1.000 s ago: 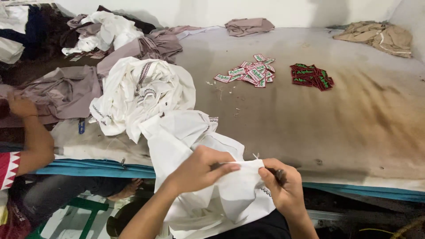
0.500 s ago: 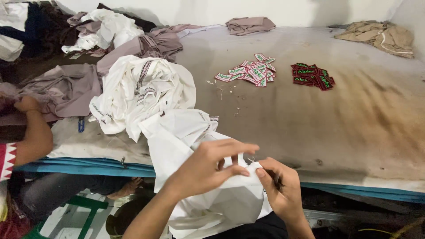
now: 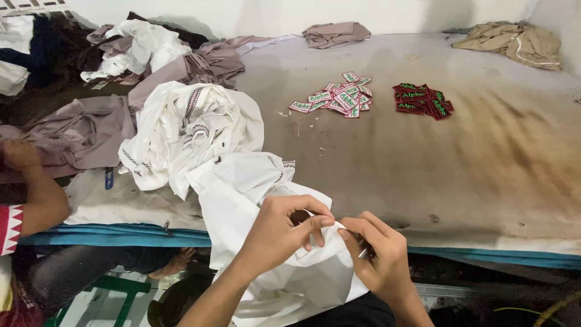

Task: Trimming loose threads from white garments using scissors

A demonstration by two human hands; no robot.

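Note:
My left hand [image 3: 284,230] pinches a fold of a white garment [image 3: 248,188] that hangs over the table's near edge. My right hand [image 3: 378,254] sits close beside it, fingers curled on a small metal tool that is mostly hidden, its tip at the same fold. The fingertips of both hands nearly touch. The white garment runs back up onto the table into a heap of white cloth with dark trim [image 3: 187,130].
Two piles of small woven labels lie mid-table, a white one [image 3: 336,97] and a dark red one [image 3: 420,102]. Mauve garments [image 3: 85,130] are heaped at the left, beige cloth [image 3: 514,41] at the far right. Another person's arm [image 3: 33,188] rests at the left edge.
My left hand has shifted its pinch on the white fabric, fingers first lifting and then closing toward the right hand. The other person's arm has slid slightly left.

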